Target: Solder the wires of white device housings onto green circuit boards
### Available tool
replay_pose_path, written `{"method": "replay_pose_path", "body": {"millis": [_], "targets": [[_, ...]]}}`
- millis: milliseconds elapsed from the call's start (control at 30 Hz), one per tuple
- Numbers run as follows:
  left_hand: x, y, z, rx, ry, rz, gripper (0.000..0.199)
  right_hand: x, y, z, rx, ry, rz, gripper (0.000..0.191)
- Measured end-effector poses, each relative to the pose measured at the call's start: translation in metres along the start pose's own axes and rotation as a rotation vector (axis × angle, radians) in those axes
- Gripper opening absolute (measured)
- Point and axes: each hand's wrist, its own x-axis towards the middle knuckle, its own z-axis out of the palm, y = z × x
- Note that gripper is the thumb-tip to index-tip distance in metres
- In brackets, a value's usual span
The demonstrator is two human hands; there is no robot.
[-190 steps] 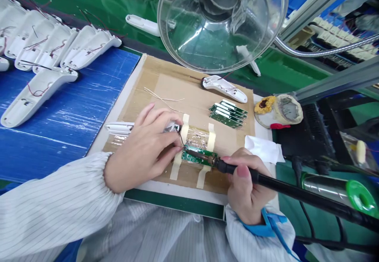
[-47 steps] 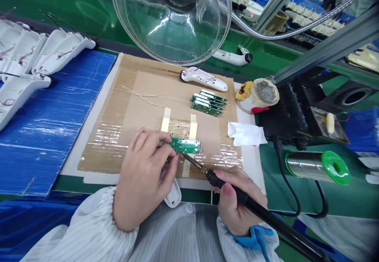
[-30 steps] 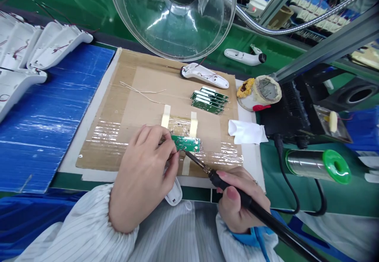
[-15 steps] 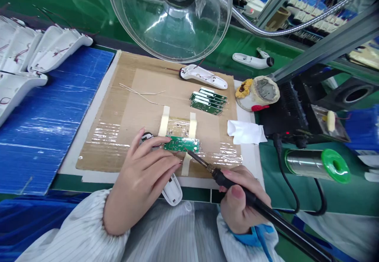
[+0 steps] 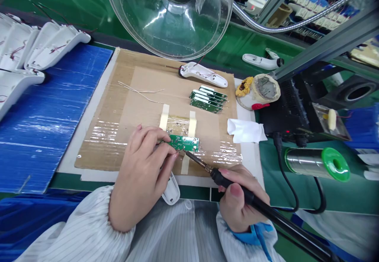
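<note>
My left hand [image 5: 145, 171] is closed at the left end of a green circuit board [image 5: 185, 142], with fingertips touching the board's edge. What is pinched between the thumb and fingers is too small to make out. Beneath that hand, a white plastic housing [image 5: 171, 191] shows in part. In my right hand [image 5: 244, 196] is a black soldering iron [image 5: 225, 180], gripped like a pen. Its tip meets the board's lower edge, close to my left fingertips. The board lies against a taped-down fixture [image 5: 177, 125] on a brown cardboard mat [image 5: 100, 143].
Several more circuit boards [image 5: 209, 99] and a wired white housing [image 5: 204, 74] lie farther back, beside thin solder wire [image 5: 139, 92]. A clear fume hood [image 5: 168, 21] overhangs the mat. Rightward stand a solder spool [image 5: 308, 163] and a black soldering station [image 5: 281, 115]. White housings [image 5: 56, 44] fill the left.
My left hand's fingers have curled in and drawn together at the board's left end. The iron's tip has shifted slightly left along the board's lower edge.
</note>
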Motion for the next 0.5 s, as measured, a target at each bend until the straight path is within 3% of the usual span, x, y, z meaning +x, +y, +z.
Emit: {"method": "replay_pose_path", "body": {"millis": [267,500], "targets": [[0.0019,0.0042,0.0033,0.034,0.007,-0.034,0.011,-0.0019,-0.0018,-0.005,-0.049,-0.092,0.057,0.017],[0.0018,0.0042,0.0051,0.026,0.005,-0.052,0.011,-0.0029,-0.0013,-0.0041,-0.055,-0.077,0.059,0.017]]}}
